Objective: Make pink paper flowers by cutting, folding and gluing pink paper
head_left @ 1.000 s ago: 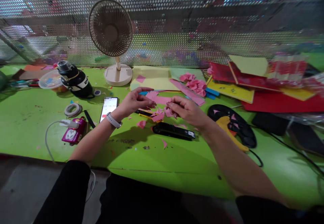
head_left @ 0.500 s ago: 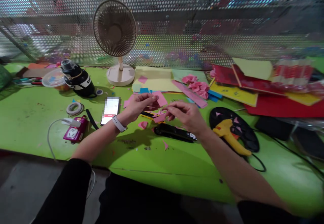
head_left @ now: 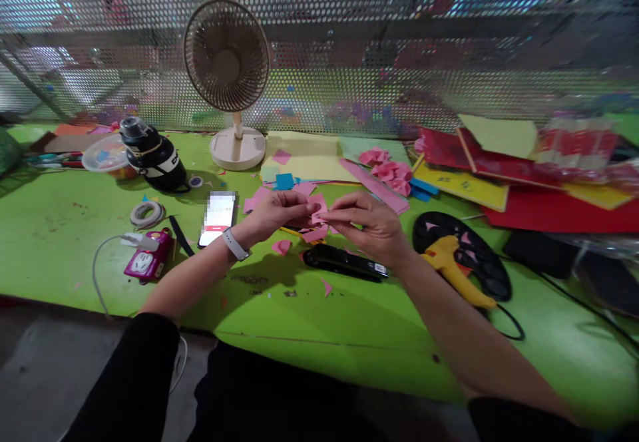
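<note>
Pinching a pink scrap (head_left: 317,216) between both hands, left hand (head_left: 277,213) and right hand (head_left: 368,221) meet fingertip to fingertip just above the green counter (head_left: 60,242). Forearms angle inward, wrists raised. Black stapler (head_left: 345,262) lies right below, phone (head_left: 218,218) off left.

Hands meet at frame centre above table (head_left: 60,229): left hand (head_left: 277,212) left of right hand (head_left: 372,222), paper piece (head_left: 317,216) between fingertips. Stapler (head_left: 344,262) on table just below hands. Phone (head_left: 218,218) left of left hand; tape roll (head_left: 145,214) further left; small device (head_left: 144,263) below tape roll. Bottle (head_left: 152,156) upper left, lying on table. Fan (head_left: 227,76) behind hands, upper centre, before mesh screen (head_left: 449,42). Folded paper pieces (head_left: 387,168) upper right of hands. Glue gun (head_left: 452,269) right of right hand. Card stack (head_left: 524,176) far right.
</note>
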{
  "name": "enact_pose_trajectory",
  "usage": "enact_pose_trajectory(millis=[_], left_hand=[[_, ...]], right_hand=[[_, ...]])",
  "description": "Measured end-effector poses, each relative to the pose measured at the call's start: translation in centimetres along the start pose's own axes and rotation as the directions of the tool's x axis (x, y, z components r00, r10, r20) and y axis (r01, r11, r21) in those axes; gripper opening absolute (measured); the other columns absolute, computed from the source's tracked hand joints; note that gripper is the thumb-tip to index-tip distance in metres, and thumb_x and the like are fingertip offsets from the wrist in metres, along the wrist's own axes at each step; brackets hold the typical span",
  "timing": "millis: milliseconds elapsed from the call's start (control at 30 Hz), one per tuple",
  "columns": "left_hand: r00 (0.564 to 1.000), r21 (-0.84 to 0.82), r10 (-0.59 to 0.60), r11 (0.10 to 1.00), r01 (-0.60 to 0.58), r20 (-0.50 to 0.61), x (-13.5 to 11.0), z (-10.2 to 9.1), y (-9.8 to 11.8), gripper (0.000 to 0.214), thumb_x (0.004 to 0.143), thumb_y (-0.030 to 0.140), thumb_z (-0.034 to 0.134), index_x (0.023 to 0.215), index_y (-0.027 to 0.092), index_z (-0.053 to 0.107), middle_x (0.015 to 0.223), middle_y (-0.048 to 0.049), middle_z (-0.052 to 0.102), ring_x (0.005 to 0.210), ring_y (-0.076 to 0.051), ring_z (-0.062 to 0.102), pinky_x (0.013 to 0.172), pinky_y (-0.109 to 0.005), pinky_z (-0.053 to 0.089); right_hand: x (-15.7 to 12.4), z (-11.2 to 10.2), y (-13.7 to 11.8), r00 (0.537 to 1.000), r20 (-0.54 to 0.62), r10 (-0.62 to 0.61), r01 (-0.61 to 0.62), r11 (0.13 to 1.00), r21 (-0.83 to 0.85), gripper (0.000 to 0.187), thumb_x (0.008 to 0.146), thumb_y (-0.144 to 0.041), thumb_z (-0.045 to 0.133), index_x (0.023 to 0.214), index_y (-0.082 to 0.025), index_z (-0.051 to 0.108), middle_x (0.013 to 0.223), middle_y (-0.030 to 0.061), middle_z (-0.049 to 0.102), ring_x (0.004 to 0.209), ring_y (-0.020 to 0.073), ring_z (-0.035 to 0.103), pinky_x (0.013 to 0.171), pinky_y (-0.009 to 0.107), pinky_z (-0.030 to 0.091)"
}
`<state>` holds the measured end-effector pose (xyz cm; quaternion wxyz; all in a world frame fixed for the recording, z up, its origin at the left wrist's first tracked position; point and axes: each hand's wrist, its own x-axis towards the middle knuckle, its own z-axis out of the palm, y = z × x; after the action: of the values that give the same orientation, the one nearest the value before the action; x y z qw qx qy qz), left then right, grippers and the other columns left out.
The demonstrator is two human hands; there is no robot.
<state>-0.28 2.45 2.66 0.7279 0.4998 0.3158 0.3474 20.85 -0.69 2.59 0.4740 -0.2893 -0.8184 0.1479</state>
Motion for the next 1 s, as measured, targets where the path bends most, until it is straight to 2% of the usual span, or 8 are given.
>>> enact_pose_trajectory(millis=[167,367,500,633,1000], left_hand=[[0.999,0.068,0.037,0.997,-0.039,0.023,-0.1,0.1,-0.2,0.041,0.068,0.042,0.086,0.088,0.009,0.072,0.077,-0.005,0.075,0.07,-0.011,0.072,0.075,-0.026,0.059],[0.992,0.143,0.085,0.985,-0.098,0.092,-0.2,0.2,-0.2,0.026,0.081,0.031,0.077,0.096,0.009,0.074,0.088,-0.0106,0.077,0.079,-0.013,0.073,0.08,-0.029,0.06],[0.991,0.151,0.088,0.983,-0.103,0.101,-0.6,0.4,0.1,0.025,0.08,0.026,0.077,0.098,0.009,0.074,0.091,-0.0111,0.077,0.084,-0.016,0.074,0.083,-0.03,0.059],[0.992,0.174,0.083,0.98,-0.099,0.098,-0.6,0.5,0.0,0.029,0.079,0.03,0.078,0.098,0.009,0.074,0.093,-0.0116,0.078,0.088,-0.017,0.074,0.088,-0.033,0.059],[0.998,0.158,-0.003,0.987,-0.008,0.064,-0.6,0.8,0.2,0.025,0.081,0.031,0.077,0.093,0.009,0.075,0.088,-0.0096,0.078,0.085,-0.015,0.074,0.09,-0.034,0.059]], right_hand=[[-0.2,0.5,0.1,0.993,-0.091,0.074,-0.077,0.996,-0.039,0.009,0.089,-0.029,0.071,0.094,-0.03,0.078,0.085,0.0028,0.064,0.078,0.0171,0.062,0.064,0.031,0.054],[-0.4,1.0,0.3,0.964,-0.171,0.202,-0.206,0.979,-0.007,0.005,0.088,-0.028,0.071,0.091,-0.024,0.073,0.086,0.0027,0.061,0.074,0.0153,0.059,0.057,0.028,0.051],[-0.3,1.1,0.1,0.955,-0.169,0.243,-0.245,0.969,0.006,0.007,0.088,-0.029,0.071,0.088,-0.022,0.071,0.087,0.003,0.062,0.073,0.0148,0.06,0.059,0.028,0.052],[-0.3,1.2,0.0,0.95,-0.159,0.269,-0.271,0.963,0.007,0.009,0.087,-0.03,0.072,0.087,-0.021,0.07,0.083,0.0025,0.064,0.071,0.0149,0.061,0.058,0.029,0.051],[-0.4,1.2,0.1,0.938,-0.133,0.32,-0.321,0.947,0.016,0.015,0.088,-0.035,0.071,0.083,-0.021,0.068,0.08,0.0029,0.065,0.068,0.0156,0.06,0.058,0.031,0.05]])
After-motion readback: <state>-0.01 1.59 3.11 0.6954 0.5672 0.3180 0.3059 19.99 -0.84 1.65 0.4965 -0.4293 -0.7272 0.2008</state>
